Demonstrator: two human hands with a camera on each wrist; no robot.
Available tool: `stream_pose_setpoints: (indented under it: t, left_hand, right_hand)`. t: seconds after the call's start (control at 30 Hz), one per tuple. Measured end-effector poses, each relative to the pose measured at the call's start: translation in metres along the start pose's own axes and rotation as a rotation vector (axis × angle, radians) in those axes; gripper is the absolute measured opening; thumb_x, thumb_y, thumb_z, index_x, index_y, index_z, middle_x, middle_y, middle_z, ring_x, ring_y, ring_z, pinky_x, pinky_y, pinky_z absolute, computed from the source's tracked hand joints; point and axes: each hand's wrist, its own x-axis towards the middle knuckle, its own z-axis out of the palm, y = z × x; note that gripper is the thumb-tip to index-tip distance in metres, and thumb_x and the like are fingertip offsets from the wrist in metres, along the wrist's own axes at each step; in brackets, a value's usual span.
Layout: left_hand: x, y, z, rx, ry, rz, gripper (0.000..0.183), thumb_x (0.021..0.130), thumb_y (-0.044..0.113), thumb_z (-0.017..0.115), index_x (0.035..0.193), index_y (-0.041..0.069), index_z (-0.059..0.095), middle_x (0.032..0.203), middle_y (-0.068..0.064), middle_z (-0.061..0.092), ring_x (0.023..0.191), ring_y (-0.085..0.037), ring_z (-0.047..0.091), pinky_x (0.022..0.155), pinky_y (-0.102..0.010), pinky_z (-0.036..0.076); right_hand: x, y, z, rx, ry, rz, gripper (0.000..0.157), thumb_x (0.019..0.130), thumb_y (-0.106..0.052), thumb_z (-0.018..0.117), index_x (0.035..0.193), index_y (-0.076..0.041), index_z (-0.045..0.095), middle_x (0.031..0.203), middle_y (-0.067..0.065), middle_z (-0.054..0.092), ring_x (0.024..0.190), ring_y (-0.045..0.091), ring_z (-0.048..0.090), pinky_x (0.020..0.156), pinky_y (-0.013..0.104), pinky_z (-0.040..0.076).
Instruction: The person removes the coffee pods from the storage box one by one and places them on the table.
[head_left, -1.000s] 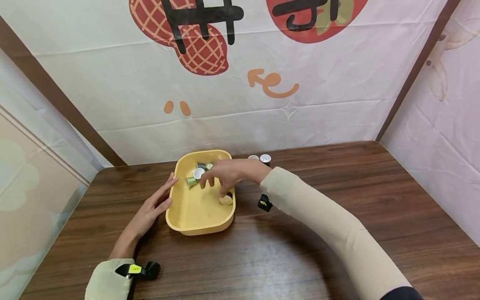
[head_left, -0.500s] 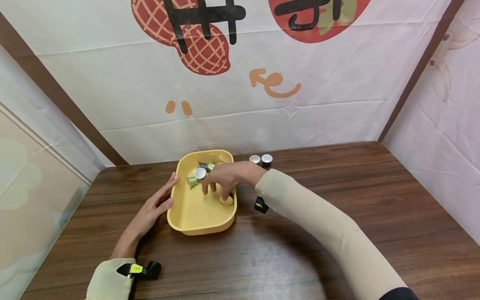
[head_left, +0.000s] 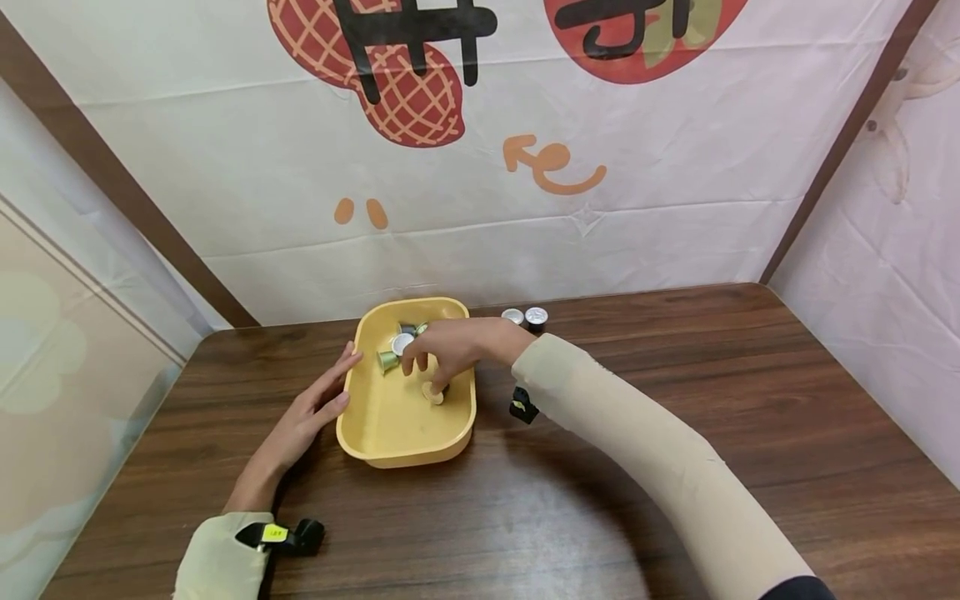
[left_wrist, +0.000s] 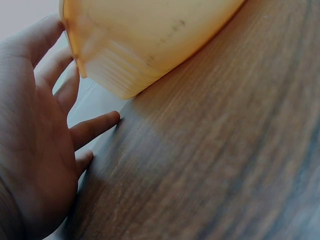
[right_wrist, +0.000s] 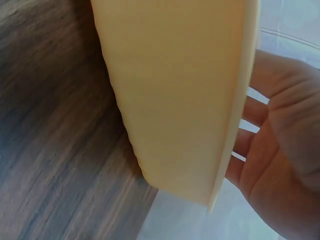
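Note:
A yellow plastic basin [head_left: 405, 429] stands on the table with several coffee capsules inside. My left hand [head_left: 303, 421] rests its straight fingers against the basin's left rim, with the thumb beside the wall. Inside the basin reaches my right hand [head_left: 450, 342], fingers bent loosely downward. Its thumb touches a cream-lidded coffee capsule [head_left: 432, 395], while the index fingertip stays apart from it. Left of those fingers lie a green capsule [head_left: 387, 361] and a white-lidded capsule [head_left: 402, 343]. The right wrist view shows the basin's outer wall [right_wrist: 175, 90] hiding the fingertips.
Two more capsules with silvery lids, a left one [head_left: 513, 317] and a right one [head_left: 536, 317], stand on the wooden table [head_left: 600, 517] near its back edge, behind my right wrist. A printed cloth wall [head_left: 285, 267] rises behind the table.
The cream-lidded capsule has shifted left from the basin's right wall along with my right thumb. My left hand keeps its place at the rim.

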Motion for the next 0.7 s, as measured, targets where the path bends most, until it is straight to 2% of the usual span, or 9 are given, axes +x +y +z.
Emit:
stream_pose_setpoints:
  t: [0.17,0.3,0.53,0.7]
  left_hand:
    - [0.001,0.0,0.0,0.004,0.004,0.008,0.054,0.099,0.001,0.047,0.15,0.014,0.034,0.159,-0.005,0.012,0.145,-0.014,0.009,0.105,-0.012,0.015]
    - [0.001,-0.001,0.0,0.0,0.0,0.006,0.054,0.099,0.0,0.046,0.15,0.012,0.034,0.159,-0.005,0.011,0.145,-0.014,0.009,0.105,-0.011,0.015]
    - [0.001,0.001,0.001,-0.012,0.001,0.004,0.054,0.098,-0.002,0.046,0.149,0.007,0.033,0.159,-0.001,0.012,0.145,-0.013,0.009,0.105,-0.011,0.015]
    - [0.001,0.004,0.001,-0.005,0.003,-0.006,0.054,0.098,-0.001,0.047,0.149,0.008,0.034,0.159,-0.001,0.013,0.145,-0.013,0.009,0.105,-0.011,0.015]
  right_hand:
    - [0.0,0.004,0.002,0.035,-0.035,-0.026,0.053,0.074,-0.016,0.083,0.122,-0.015,0.061,0.107,0.002,0.066,0.087,0.013,0.062,0.076,0.022,0.045]
    - [0.002,0.005,0.007,0.009,-0.045,-0.036,0.058,0.072,-0.016,0.085,0.124,-0.017,0.061,0.104,-0.001,0.066,0.09,0.013,0.06,0.078,0.021,0.044]
    - [0.007,0.008,0.009,-0.011,-0.006,-0.03,0.059,0.07,-0.024,0.087,0.122,-0.017,0.061,0.101,-0.002,0.066,0.09,0.01,0.059,0.079,0.021,0.043]
    - [0.01,0.01,0.011,-0.029,0.038,-0.016,0.06,0.068,-0.031,0.088,0.12,-0.017,0.062,0.097,-0.004,0.067,0.084,0.006,0.059,0.077,0.021,0.043]
